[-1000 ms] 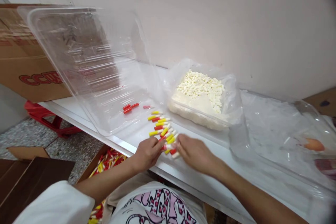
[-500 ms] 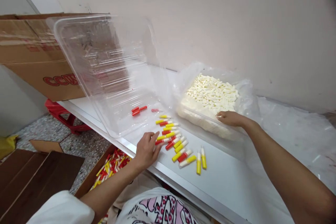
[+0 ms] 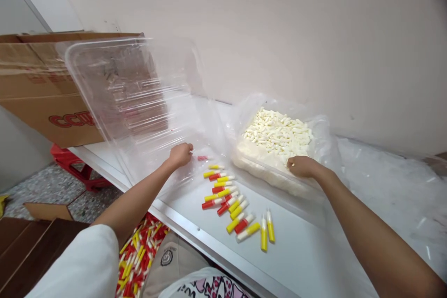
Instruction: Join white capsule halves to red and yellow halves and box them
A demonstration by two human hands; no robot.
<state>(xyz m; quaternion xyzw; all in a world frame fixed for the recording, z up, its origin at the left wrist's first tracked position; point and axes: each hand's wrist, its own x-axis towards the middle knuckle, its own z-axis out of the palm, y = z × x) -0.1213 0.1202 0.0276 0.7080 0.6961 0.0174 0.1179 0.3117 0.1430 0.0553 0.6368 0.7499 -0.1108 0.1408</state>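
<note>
My left hand [image 3: 181,154] is inside the clear plastic tray [image 3: 167,185], its fingers curled and closed over the spot where the loose red pieces lay. What they hold is hidden. At the front edge of a plastic-lined container of small cream-white pieces [image 3: 279,132], my right hand [image 3: 302,166] is closed, with a bit of a cream-white piece showing at its fingertips. Between the hands, several small yellow-and-white and red-and-white tubes [image 3: 240,223] lie in a loose row on the white table [image 3: 279,270]. A small pinkish-red piece [image 3: 202,158] lies just right of my left hand.
A cardboard box [image 3: 42,98] stands behind the tilted tray at left, over a red stool [image 3: 75,167]. Below the table edge, a box holds many red, yellow and white tubes [image 3: 134,256]. Clear plastic sheeting [image 3: 387,181] covers the right side.
My left hand has moved up and forward from beside the tubes into the tray, covering the red pieces. My right hand stays at the container, its fingers now drawn in. The view has tilted slightly.
</note>
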